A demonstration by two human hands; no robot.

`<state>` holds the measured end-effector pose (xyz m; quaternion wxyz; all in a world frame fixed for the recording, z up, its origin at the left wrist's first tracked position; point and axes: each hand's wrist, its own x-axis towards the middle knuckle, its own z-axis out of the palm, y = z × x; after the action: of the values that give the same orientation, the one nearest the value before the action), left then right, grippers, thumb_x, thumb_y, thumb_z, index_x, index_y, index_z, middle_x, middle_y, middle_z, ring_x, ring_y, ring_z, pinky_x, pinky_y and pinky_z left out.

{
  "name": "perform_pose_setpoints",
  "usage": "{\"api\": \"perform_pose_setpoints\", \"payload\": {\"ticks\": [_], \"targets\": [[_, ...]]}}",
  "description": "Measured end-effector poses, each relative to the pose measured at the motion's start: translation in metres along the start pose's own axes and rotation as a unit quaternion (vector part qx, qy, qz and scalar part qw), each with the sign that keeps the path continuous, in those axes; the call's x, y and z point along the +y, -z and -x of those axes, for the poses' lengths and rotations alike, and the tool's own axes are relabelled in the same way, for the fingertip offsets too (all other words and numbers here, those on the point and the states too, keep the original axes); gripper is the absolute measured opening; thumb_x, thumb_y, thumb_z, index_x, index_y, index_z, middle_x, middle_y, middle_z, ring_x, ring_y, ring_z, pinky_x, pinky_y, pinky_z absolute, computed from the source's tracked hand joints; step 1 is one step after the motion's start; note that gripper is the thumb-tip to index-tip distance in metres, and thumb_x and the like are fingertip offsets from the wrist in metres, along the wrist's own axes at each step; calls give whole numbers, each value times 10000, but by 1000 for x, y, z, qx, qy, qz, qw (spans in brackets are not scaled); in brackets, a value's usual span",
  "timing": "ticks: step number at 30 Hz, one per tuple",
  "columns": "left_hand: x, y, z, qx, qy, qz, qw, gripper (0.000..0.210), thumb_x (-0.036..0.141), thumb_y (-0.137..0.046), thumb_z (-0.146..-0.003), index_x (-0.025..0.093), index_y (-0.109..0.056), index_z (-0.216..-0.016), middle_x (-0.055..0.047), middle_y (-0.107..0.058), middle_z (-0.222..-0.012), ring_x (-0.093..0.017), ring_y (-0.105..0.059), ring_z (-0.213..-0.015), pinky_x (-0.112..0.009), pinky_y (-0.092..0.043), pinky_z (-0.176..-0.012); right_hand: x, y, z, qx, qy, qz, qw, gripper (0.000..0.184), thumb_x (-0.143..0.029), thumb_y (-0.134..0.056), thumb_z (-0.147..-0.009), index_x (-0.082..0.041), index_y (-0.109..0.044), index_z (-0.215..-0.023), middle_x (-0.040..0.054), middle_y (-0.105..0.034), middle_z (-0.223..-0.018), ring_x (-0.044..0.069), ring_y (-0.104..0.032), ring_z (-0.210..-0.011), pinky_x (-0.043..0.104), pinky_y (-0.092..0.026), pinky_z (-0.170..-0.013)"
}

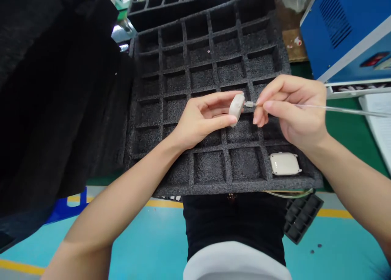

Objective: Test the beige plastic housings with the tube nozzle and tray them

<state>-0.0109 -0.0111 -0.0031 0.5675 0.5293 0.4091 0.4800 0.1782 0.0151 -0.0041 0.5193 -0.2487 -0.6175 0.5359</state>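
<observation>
Left fingers (225,121) clamp a pale case (236,109), right fingers (280,108) pinch a clear tube (346,109).
Another case (285,164) (lying flat) is at the foam tray's (210,188) near right corner.

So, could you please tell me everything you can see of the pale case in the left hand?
The pale case is a small, off-white, round-cornered piece that looks like smooth plastic or coated metal. It is held tilted, nearly edge-on to the camera, so its broad faces are mostly hidden. The left hand pinches it between thumb and fingers above the black foam tray. Its side faces the fitting on the clear tube in the right hand; whether the two touch is unclear.
</observation>
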Motion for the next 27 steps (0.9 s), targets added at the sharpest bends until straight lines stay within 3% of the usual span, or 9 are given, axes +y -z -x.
{"api": "perform_pose_setpoints", "payload": {"ticks": [13,21,27], "targets": [[0,-1,0,45,28,-21,998,475,282,-865,-509,222,-736,-963,-8,-727,-1043,-330,-570,-1168,-398,-507,-929,0,0,0,9,-10,33,999,142,-291,-720,-759,-173,-643,-740,2,-651,-581,111,-566,-444,234,-478,-441],[-1,0,0,8,-10,-27,1000,418,331,-832,-575,255,-736,-974,20,-728,-1034,-301,-596,-1141,-401,-494,-949,-2,-1,1,5,-25,21,999,88,-230,-709,-772,-160,-655,-767,9,-660,-622,115,-576,-471,250,-489,-495],[-2,2,0,16,15,-25,999,445,310,-842,-564,262,-734,-993,10,-725,-1051,-304,-586,-1154,-408,-476,-972,-1,0,1,1,-36,0,999,114,-232,-724,-756,-157,-638,-756,7,-648,-602,110,-568,-462,247,-488,-495]]}}
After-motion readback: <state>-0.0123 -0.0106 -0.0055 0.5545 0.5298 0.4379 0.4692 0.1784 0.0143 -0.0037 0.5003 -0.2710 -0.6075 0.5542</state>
